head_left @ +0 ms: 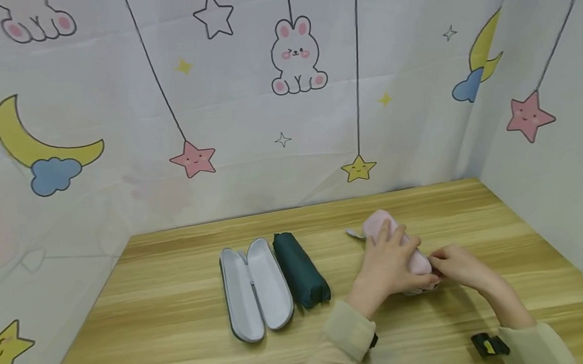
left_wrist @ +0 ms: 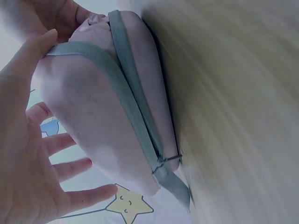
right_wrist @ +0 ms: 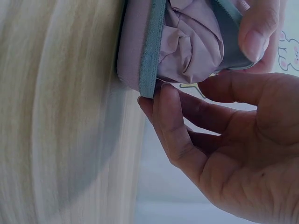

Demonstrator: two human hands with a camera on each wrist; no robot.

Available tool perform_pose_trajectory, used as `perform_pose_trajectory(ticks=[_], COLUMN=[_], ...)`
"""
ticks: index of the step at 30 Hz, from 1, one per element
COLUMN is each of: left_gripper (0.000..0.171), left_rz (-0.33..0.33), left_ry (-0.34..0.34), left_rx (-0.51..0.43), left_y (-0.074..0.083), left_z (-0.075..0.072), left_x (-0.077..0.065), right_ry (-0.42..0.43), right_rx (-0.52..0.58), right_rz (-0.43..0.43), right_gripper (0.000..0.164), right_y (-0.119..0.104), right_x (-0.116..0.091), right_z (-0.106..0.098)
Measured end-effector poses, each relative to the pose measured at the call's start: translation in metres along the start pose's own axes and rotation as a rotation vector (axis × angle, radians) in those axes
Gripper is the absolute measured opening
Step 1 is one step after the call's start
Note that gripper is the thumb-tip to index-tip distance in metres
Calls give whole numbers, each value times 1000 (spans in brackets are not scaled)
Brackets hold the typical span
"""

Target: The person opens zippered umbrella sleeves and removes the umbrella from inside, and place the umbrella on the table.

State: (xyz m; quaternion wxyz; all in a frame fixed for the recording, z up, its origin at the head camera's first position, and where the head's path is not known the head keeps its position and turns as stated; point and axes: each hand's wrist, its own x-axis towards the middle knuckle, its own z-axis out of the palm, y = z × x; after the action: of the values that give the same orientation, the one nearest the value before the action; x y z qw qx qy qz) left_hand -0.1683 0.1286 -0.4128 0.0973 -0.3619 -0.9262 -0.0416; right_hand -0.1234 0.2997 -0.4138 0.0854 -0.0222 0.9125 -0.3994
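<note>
A pink zippered case (head_left: 377, 221) with a grey-green zipper band lies at the right of the table, its zipper parted. My left hand (head_left: 385, 260) grips its upper half, fingers spread over the outside and thumb (left_wrist: 44, 42) on the rim. Crumpled pink fabric (right_wrist: 191, 51) bulges from the opening at the end near me. There my right hand (head_left: 462, 266) holds the lower rim's corner with bent fingers, its thumb right beside the fabric. The zipper pull (left_wrist: 161, 161) sits at the opposite end, by a fabric tab (left_wrist: 175, 186).
Left of the pink case lies a dark green folded umbrella (head_left: 300, 269). Beside it an open hard case (head_left: 241, 298) with a pale grey lining lies spread flat. A printed cloth wall (head_left: 251, 190) stands along the back of the wooden table (head_left: 169, 326), with others at both sides.
</note>
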Motion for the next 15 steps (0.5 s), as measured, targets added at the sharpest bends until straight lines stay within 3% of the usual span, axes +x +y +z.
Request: perform_pose_trajectory(ticks=[15], left_gripper=[76], left_rz=[142], left_ry=[37], left_rx=[116], left_y=[-25], left_z=[-5], left_x=[-11], right_ry=[26], right_rx=[-62], right_rz=[-6], right_gripper=[36], right_y=[-1], right_x=[4], right_z=[3])
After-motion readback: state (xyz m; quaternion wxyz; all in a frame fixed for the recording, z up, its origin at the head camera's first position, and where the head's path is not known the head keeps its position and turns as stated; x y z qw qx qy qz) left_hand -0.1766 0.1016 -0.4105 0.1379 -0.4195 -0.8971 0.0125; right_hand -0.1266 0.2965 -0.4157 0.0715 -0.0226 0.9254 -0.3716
